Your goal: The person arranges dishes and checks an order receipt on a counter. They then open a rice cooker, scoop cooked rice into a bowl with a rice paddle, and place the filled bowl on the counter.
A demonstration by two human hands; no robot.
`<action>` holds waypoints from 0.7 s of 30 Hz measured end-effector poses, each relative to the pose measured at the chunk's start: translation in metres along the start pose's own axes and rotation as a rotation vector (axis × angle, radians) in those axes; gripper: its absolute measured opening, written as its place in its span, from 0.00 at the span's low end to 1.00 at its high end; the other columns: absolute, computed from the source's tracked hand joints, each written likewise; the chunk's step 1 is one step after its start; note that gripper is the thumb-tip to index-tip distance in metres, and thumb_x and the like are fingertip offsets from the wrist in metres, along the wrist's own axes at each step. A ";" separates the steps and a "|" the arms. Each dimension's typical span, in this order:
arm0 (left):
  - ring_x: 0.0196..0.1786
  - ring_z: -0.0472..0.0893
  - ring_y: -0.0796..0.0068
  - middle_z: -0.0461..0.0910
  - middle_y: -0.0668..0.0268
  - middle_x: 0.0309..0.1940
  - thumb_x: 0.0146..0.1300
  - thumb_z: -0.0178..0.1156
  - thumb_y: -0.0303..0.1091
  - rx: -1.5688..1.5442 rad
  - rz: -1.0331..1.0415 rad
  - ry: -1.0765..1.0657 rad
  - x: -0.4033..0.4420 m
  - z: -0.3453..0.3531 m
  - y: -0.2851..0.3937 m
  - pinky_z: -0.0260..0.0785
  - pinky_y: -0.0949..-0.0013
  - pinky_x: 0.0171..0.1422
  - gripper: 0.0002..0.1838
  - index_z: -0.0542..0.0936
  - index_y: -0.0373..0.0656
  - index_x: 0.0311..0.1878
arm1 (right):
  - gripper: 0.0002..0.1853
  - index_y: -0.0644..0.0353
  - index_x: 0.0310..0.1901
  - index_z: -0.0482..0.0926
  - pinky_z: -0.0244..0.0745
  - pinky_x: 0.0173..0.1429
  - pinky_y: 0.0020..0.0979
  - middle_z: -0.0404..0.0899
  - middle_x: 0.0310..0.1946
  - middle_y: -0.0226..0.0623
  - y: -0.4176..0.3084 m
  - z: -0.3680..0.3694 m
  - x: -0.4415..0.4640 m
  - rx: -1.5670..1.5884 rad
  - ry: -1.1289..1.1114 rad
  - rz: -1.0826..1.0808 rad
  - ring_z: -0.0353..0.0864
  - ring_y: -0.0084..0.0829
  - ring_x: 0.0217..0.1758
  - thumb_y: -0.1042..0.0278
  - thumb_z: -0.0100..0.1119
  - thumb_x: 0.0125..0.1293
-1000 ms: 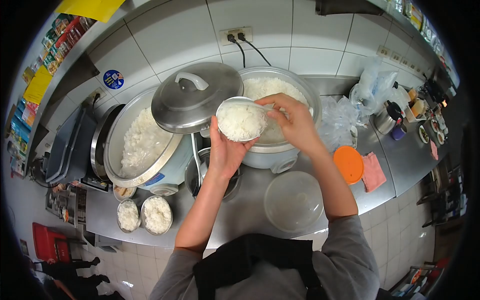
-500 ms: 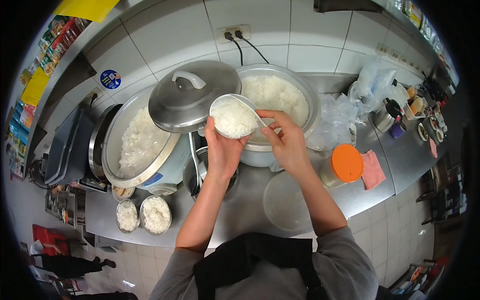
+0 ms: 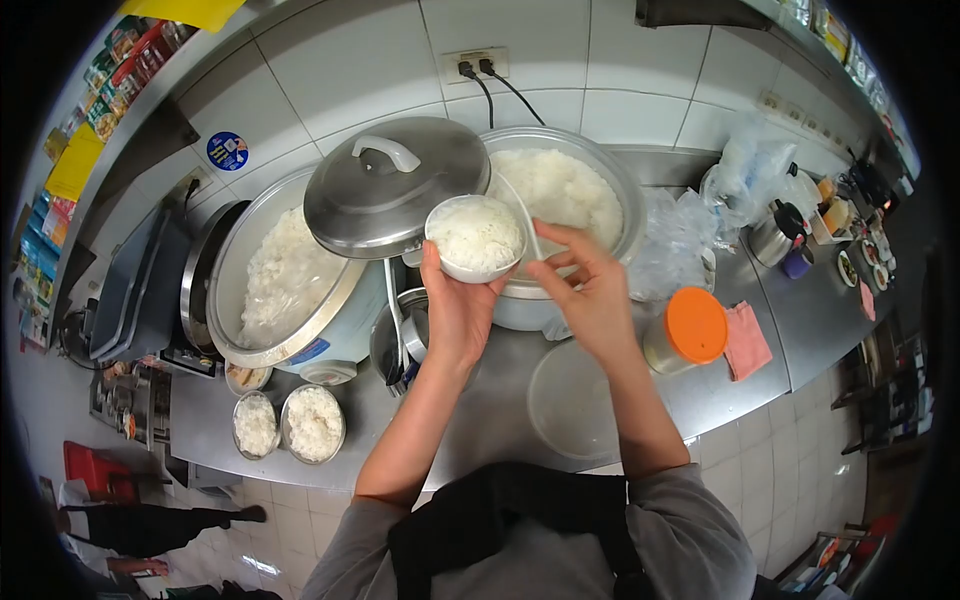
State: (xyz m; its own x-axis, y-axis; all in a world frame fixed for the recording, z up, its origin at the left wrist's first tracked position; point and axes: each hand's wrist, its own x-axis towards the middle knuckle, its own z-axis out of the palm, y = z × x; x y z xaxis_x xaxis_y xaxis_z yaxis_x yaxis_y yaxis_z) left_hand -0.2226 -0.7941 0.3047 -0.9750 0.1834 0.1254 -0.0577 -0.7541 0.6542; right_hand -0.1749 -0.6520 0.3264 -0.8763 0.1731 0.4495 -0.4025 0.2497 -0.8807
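Observation:
My left hand (image 3: 455, 315) cups a small white bowl (image 3: 478, 274) mounded with rice (image 3: 475, 232). Beside the bowl's right rim, my right hand (image 3: 590, 285) pinches the handle of a pale rice paddle (image 3: 526, 216). Just behind both hands is the right rice pot (image 3: 636, 215), uncovered and holding a lot of rice. A metal lid (image 3: 395, 205) lies tilted between it and the left rice pot (image 3: 285, 352), which also shows rice. Two rice-filled bowls, a smaller one (image 3: 256, 425) and a larger one (image 3: 313, 425), stand at the counter's front left.
A metal container (image 3: 412, 335) with a long-handled utensil stands below the lid. To the right are a round translucent lid or tub (image 3: 572, 405), an orange-lidded container (image 3: 695, 325), a pink cloth (image 3: 746, 342) and plastic bags (image 3: 668, 240). Another person (image 3: 150, 528) is at lower left.
The rice paddle has lifted off the rice to the bowl's right side, with my right hand shifting slightly right. The bowl now sits more level. The other person's leg has moved right.

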 end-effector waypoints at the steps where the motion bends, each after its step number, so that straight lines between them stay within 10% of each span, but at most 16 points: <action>1: 0.64 0.74 0.62 0.72 0.60 0.64 0.75 0.34 0.65 -0.002 -0.011 0.018 -0.001 0.003 0.003 0.72 0.54 0.65 0.36 0.65 0.44 0.69 | 0.19 0.52 0.55 0.84 0.75 0.34 0.23 0.82 0.55 0.31 -0.007 -0.008 0.002 -0.104 0.007 -0.075 0.82 0.23 0.40 0.74 0.68 0.60; 5: 0.66 0.73 0.63 0.71 0.60 0.65 0.74 0.34 0.68 -0.013 -0.107 -0.059 0.000 -0.007 0.010 0.70 0.55 0.67 0.38 0.65 0.45 0.69 | 0.20 0.44 0.50 0.86 0.75 0.37 0.24 0.81 0.57 0.20 -0.003 -0.022 0.004 -0.608 -0.063 -0.665 0.80 0.23 0.40 0.76 0.66 0.55; 10: 0.68 0.72 0.62 0.70 0.58 0.67 0.73 0.33 0.69 0.024 -0.194 -0.096 -0.006 -0.003 0.012 0.70 0.55 0.70 0.39 0.64 0.45 0.71 | 0.20 0.40 0.49 0.87 0.73 0.36 0.24 0.81 0.57 0.15 0.003 -0.018 0.009 -0.870 0.066 -0.832 0.78 0.23 0.41 0.74 0.65 0.54; 21: 0.66 0.75 0.61 0.70 0.59 0.68 0.73 0.31 0.70 0.097 -0.216 -0.132 -0.004 -0.007 0.009 0.73 0.55 0.65 0.41 0.62 0.45 0.73 | 0.18 0.47 0.49 0.86 0.78 0.48 0.34 0.84 0.54 0.25 -0.010 -0.038 0.035 -0.410 -0.064 -0.498 0.80 0.32 0.42 0.76 0.62 0.58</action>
State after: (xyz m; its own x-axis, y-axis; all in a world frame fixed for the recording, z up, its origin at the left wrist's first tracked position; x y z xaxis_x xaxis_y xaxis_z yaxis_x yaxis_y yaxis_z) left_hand -0.2212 -0.8065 0.3049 -0.9056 0.4188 0.0671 -0.2344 -0.6262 0.7436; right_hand -0.1912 -0.6124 0.3568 -0.6301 -0.1112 0.7685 -0.6422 0.6310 -0.4353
